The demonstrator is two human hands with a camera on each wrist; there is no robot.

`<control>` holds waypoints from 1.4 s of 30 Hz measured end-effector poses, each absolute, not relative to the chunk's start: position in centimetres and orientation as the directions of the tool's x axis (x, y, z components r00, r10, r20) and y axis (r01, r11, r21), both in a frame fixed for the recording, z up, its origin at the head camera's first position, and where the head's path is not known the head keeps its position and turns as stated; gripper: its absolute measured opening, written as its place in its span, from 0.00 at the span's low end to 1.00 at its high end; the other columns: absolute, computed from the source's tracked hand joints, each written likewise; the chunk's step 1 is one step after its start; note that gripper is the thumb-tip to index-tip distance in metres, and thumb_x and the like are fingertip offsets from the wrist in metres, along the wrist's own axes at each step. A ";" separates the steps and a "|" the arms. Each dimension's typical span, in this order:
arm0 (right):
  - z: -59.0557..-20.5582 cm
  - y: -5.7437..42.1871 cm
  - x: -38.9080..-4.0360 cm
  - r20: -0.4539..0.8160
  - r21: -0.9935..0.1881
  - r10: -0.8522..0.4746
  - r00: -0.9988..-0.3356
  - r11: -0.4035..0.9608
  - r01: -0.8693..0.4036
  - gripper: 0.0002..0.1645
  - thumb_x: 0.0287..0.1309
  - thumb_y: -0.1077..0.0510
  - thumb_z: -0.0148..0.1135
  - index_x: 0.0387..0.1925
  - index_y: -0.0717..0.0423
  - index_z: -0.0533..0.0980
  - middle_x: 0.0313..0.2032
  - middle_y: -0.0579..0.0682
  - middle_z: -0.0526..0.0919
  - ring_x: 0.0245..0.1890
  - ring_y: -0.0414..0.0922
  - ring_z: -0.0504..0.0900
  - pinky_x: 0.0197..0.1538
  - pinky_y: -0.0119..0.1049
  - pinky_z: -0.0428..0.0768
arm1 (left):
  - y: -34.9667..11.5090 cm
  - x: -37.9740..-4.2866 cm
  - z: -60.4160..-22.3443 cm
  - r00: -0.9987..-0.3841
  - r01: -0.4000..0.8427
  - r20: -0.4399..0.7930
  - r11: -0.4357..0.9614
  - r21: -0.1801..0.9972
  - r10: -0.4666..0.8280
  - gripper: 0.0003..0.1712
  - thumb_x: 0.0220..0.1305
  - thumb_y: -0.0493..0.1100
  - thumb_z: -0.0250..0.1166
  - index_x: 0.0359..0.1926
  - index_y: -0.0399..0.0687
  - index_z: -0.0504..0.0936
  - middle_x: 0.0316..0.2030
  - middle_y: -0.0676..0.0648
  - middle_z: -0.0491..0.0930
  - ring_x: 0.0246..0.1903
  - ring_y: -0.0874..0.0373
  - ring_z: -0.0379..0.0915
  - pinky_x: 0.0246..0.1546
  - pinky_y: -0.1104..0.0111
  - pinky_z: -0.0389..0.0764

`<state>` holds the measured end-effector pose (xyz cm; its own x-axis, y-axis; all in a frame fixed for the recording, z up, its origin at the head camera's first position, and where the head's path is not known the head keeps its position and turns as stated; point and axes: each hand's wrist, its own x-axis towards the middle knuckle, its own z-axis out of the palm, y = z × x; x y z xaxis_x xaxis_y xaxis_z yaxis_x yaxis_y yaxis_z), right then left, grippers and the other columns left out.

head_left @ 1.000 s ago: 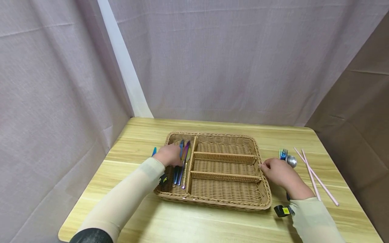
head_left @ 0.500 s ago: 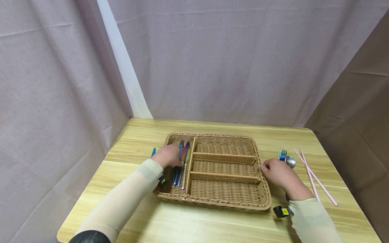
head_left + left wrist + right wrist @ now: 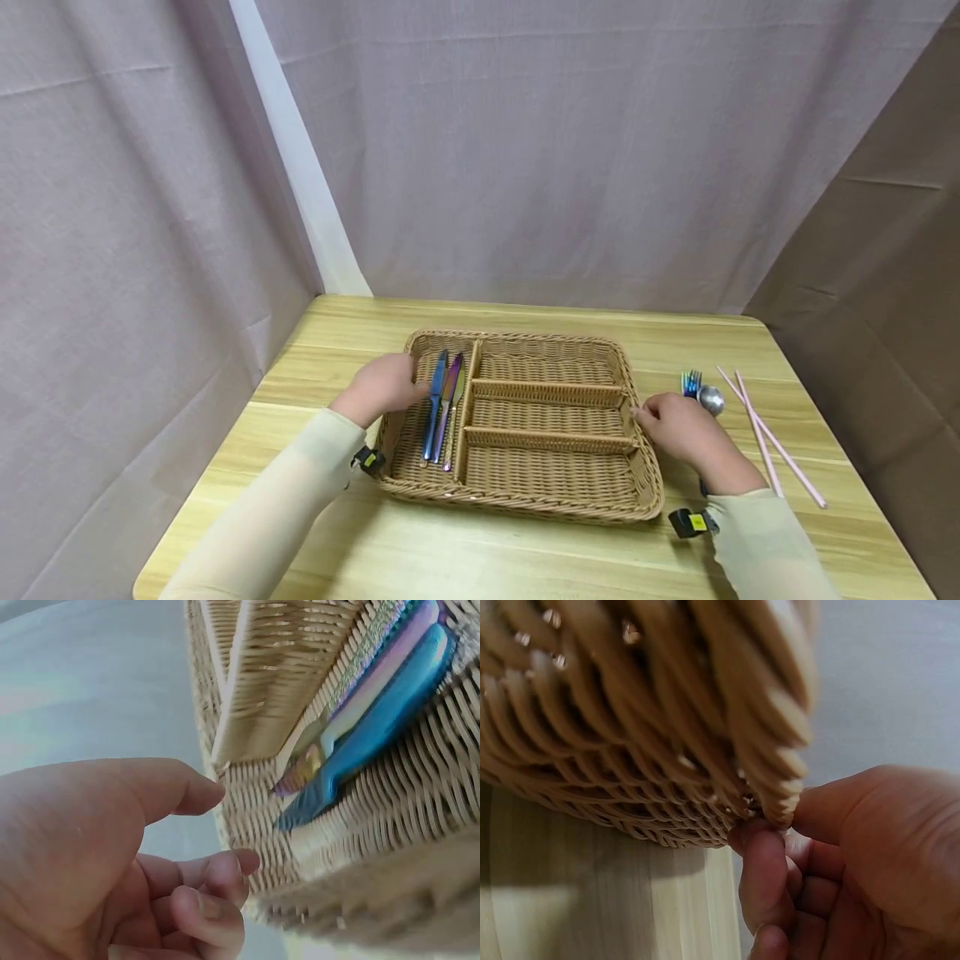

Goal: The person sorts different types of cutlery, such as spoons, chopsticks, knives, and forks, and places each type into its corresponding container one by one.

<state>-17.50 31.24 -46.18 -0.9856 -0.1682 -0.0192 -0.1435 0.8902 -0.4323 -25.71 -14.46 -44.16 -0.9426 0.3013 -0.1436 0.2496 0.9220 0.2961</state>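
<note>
A divided wicker basket (image 3: 555, 462) stands on the table. In its long left compartment several table knives lie side by side: a blue knife (image 3: 435, 404), a purple one (image 3: 448, 408) and one with a patterned handle (image 3: 454, 425). My left hand (image 3: 382, 385) hovers at the basket's left rim, holding nothing; in the left wrist view its thumb and fingers (image 3: 206, 911) are apart, the fingers loosely bent. At the right end, my right hand (image 3: 686, 429) pinches the basket's rim between thumb and fingers, plainly seen in the right wrist view (image 3: 780, 825).
Beyond my right hand lie blue forks (image 3: 691, 383), a spoon with a round silver bowl (image 3: 710, 400) and two crossed pink chopsticks (image 3: 765, 433). Grey curtains (image 3: 525, 167) hang around the wooden table (image 3: 480, 550).
My left hand has let go of the blue knife and drawn back left to the basket's rim. The knife stays in the left compartment. My right hand keeps its hold on the rim.
</note>
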 end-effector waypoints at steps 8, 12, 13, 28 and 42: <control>-46.5 31.3 -17.4 -0.003 -0.436 -0.162 -0.987 0.888 -0.145 0.27 0.82 0.52 0.59 0.21 0.49 0.68 0.18 0.45 0.65 0.20 0.44 0.67 0.26 0.41 0.67 | -18.6 -24.6 -44.6 -0.964 0.199 -0.111 0.931 0.305 0.243 0.17 0.75 0.46 0.62 0.27 0.48 0.73 0.24 0.48 0.74 0.25 0.52 0.71 0.29 0.58 0.75; -46.8 31.2 -17.3 -0.008 -0.438 -0.163 -0.987 0.888 -0.143 0.26 0.82 0.52 0.59 0.21 0.49 0.69 0.18 0.45 0.65 0.20 0.44 0.67 0.26 0.41 0.67 | -20.7 -23.9 -45.7 -0.962 0.160 -0.170 0.944 0.290 0.215 0.17 0.73 0.46 0.63 0.26 0.48 0.72 0.24 0.47 0.74 0.26 0.51 0.71 0.30 0.58 0.75; -46.8 31.2 -17.3 -0.005 -0.440 -0.164 -0.986 0.886 -0.145 0.26 0.82 0.52 0.59 0.21 0.49 0.69 0.18 0.45 0.65 0.20 0.44 0.67 0.26 0.41 0.67 | -21.2 -23.8 -45.9 -0.961 0.143 -0.189 0.947 0.287 0.202 0.18 0.72 0.47 0.64 0.25 0.49 0.72 0.24 0.48 0.74 0.25 0.52 0.71 0.29 0.58 0.74; -46.7 31.2 -17.4 0.011 -0.441 -0.162 -0.987 0.885 -0.150 0.26 0.80 0.54 0.59 0.20 0.49 0.68 0.18 0.44 0.64 0.19 0.44 0.67 0.26 0.41 0.67 | -23.5 -22.3 -47.8 -0.901 0.119 -0.381 0.961 0.249 0.210 0.24 0.67 0.56 0.77 0.23 0.49 0.79 0.20 0.51 0.78 0.20 0.59 0.69 0.26 0.65 0.72; -46.6 31.4 -17.5 0.014 -0.434 -0.159 -0.987 0.889 -0.149 0.27 0.81 0.53 0.59 0.20 0.48 0.68 0.18 0.44 0.64 0.19 0.44 0.66 0.25 0.40 0.66 | -23.4 -22.3 -48.1 -0.893 0.139 -0.389 0.960 0.242 0.228 0.23 0.67 0.52 0.75 0.20 0.50 0.78 0.17 0.52 0.76 0.18 0.59 0.68 0.25 0.65 0.72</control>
